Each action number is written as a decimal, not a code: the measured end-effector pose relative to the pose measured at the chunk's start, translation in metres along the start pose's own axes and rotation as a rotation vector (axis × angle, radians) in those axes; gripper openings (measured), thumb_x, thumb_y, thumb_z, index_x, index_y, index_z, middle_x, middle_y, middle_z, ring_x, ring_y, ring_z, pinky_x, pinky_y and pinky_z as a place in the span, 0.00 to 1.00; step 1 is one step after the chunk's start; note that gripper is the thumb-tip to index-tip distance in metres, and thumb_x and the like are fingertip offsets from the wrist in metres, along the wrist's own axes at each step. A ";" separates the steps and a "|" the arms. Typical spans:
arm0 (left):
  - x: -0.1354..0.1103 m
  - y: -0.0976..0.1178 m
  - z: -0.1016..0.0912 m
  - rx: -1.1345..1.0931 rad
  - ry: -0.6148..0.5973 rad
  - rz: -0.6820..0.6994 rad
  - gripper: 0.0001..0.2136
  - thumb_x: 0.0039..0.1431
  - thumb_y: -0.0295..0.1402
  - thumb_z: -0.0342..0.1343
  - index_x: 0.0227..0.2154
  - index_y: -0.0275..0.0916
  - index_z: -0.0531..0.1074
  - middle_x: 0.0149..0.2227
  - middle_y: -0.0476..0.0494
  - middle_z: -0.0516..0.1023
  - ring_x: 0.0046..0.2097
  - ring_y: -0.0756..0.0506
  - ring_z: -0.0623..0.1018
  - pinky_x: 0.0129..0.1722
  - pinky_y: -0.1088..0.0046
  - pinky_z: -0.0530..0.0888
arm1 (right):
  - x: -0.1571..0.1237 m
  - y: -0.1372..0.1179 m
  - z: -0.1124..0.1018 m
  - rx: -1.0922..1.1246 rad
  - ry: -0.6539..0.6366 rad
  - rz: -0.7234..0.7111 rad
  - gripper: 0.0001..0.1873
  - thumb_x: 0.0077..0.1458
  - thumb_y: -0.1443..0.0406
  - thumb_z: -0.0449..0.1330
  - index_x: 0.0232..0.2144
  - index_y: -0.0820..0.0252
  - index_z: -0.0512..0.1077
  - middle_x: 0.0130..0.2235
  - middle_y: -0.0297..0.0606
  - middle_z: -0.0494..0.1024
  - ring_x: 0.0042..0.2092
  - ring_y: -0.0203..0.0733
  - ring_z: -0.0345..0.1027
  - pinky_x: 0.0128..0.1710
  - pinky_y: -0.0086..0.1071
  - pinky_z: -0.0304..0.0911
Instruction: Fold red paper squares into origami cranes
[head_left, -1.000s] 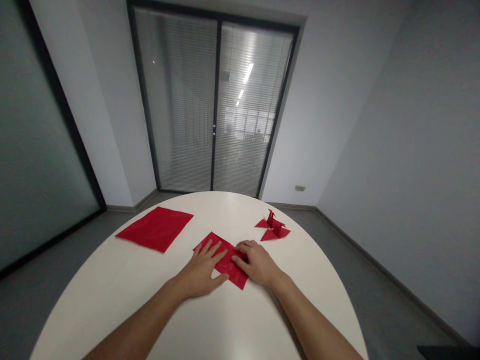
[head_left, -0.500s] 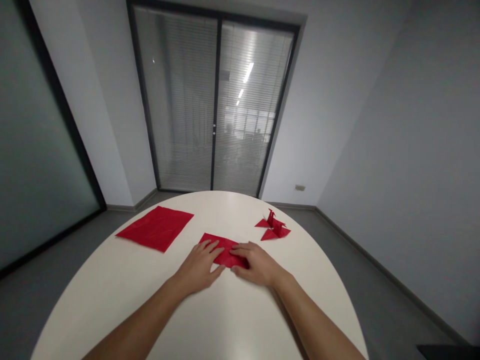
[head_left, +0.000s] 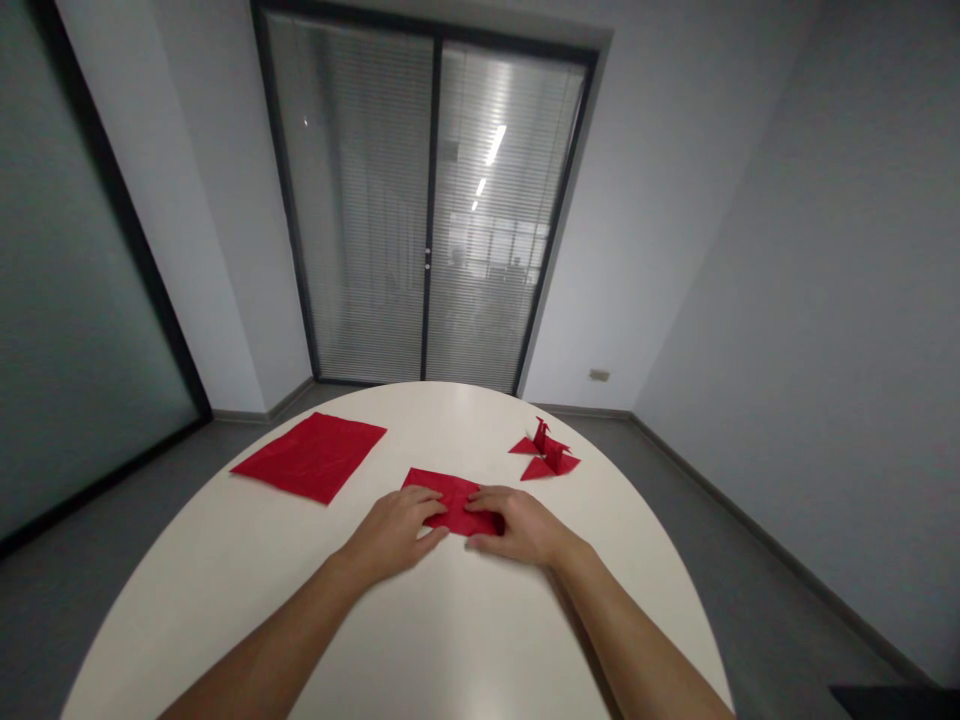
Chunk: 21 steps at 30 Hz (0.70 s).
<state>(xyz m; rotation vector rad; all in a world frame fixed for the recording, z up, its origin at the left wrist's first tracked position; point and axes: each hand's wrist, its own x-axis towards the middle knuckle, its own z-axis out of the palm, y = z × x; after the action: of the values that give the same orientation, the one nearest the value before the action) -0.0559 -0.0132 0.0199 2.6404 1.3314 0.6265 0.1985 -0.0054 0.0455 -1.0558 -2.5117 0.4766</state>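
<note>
Both my hands rest on a folded red paper (head_left: 452, 500) lying flat in the middle of a round white table (head_left: 450, 640). My left hand (head_left: 394, 535) covers the paper's near left corner, fingers curled over its edge. My right hand (head_left: 517, 525) presses the paper's right end, with the thumb under or along the near edge. Only the far strip of the paper shows between and beyond the hands.
A flat square red sheet (head_left: 311, 457) lies at the table's far left. A finished red origami crane (head_left: 547, 453) stands at the far right. Beyond the table are a glass sliding door with blinds (head_left: 427, 210) and grey walls.
The red paper has gone from a larger diamond shape to a narrower folded strip. Both hands have slid inward and toward me along its near edge.
</note>
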 end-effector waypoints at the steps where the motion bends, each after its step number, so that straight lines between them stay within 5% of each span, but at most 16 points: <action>1: 0.000 0.000 0.000 0.001 -0.005 0.003 0.15 0.65 0.40 0.57 0.51 0.43 0.79 0.54 0.41 0.80 0.56 0.39 0.77 0.58 0.58 0.73 | 0.000 0.000 -0.001 -0.003 -0.007 -0.008 0.29 0.54 0.50 0.68 0.54 0.56 0.78 0.57 0.45 0.78 0.57 0.55 0.72 0.60 0.43 0.64; 12: 0.000 0.001 0.000 0.010 -0.016 0.018 0.14 0.66 0.38 0.55 0.50 0.44 0.78 0.51 0.43 0.81 0.53 0.39 0.78 0.55 0.60 0.73 | -0.001 -0.002 0.000 0.042 0.054 0.051 0.17 0.59 0.61 0.62 0.49 0.56 0.79 0.49 0.40 0.83 0.47 0.48 0.77 0.49 0.37 0.69; 21: 0.003 0.003 -0.009 0.023 -0.031 -0.010 0.13 0.70 0.33 0.48 0.44 0.43 0.79 0.44 0.45 0.84 0.45 0.42 0.81 0.46 0.66 0.74 | -0.003 0.002 -0.003 0.075 0.065 0.054 0.22 0.56 0.58 0.64 0.53 0.56 0.77 0.51 0.43 0.82 0.49 0.51 0.76 0.50 0.39 0.68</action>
<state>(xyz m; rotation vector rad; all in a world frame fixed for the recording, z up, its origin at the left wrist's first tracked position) -0.0558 -0.0134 0.0293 2.6489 1.3502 0.5707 0.2033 -0.0059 0.0468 -1.0953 -2.3942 0.5390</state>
